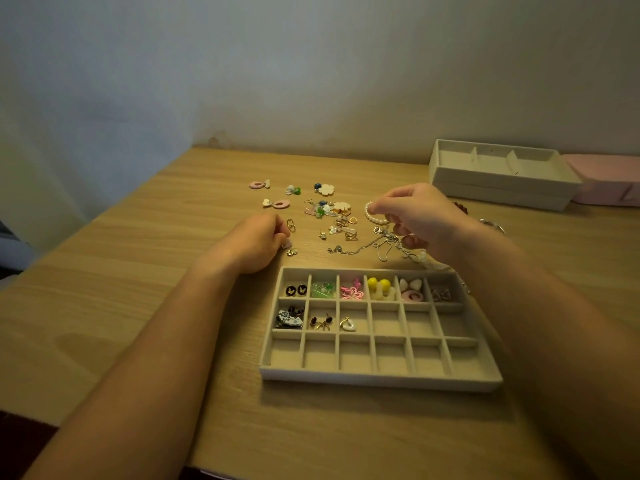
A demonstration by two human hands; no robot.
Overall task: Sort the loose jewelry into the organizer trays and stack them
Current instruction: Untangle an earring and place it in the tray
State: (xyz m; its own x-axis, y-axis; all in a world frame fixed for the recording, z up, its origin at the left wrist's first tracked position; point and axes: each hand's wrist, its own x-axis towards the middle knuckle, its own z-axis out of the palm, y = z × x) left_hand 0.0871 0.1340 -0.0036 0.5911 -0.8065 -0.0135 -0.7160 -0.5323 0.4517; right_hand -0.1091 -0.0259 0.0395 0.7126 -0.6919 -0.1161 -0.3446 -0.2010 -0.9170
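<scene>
Beige grid tray (381, 380) holds earrings (378, 285) in far two rows. Beyond it, right hand (427, 220) pinches pearl bracelet (373, 216) over loose jewelry (341, 207); left hand (254, 242), off tray's far-left corner, pinches small pale piece (288, 243). Stacked trays (498, 190) beyond tray's far-right corner.

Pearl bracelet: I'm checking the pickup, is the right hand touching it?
Touching. Head view: the right hand pinches the pearl bracelet at its top, between thumb and forefinger.
</scene>
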